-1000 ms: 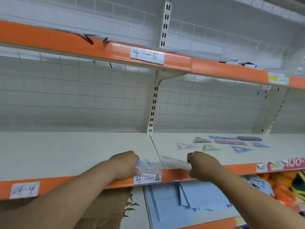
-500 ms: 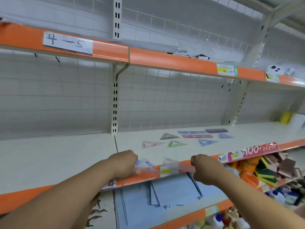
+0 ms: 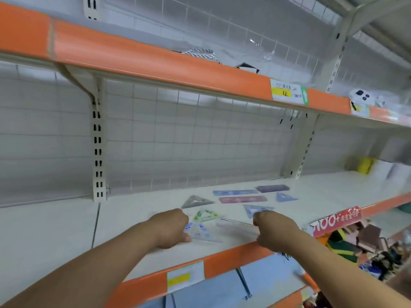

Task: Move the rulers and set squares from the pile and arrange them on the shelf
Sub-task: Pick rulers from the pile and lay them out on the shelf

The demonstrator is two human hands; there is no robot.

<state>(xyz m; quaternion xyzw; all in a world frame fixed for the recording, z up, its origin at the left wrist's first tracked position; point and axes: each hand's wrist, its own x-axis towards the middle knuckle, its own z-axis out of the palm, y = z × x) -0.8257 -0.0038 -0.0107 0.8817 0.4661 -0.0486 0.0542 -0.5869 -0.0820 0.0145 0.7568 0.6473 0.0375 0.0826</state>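
Note:
My left hand (image 3: pixel 171 227) grips a clear set square (image 3: pixel 203 233) with blue print, held just above the cream shelf (image 3: pixel 133 230) near its front edge. To its right my right hand (image 3: pixel 274 233) pinches one end of a clear ruler (image 3: pixel 235 225). Behind my hands lie a green set square (image 3: pixel 205 214), a grey set square (image 3: pixel 196 201), two blue set squares (image 3: pixel 255 209), a blue ruler (image 3: pixel 234 192), a pink ruler (image 3: pixel 242 199) and a purple ruler (image 3: pixel 272 188), spread in rows. My left hand hides another set square.
An orange-edged upper shelf (image 3: pixel 178 63) hangs overhead, with small packaged items on it. A wire grid back panel (image 3: pixel 200 138) closes the rear. Below lies a shelf with blue sheets (image 3: pixel 222 290). Mixed goods (image 3: pixel 355 245) crowd the lower right; a yellow object (image 3: pixel 364 165) stands far right.
The view has swung right along the shelf. Both hands have moved forward over the shelf edge, carrying the clear set square and ruler close to the laid-out pieces.

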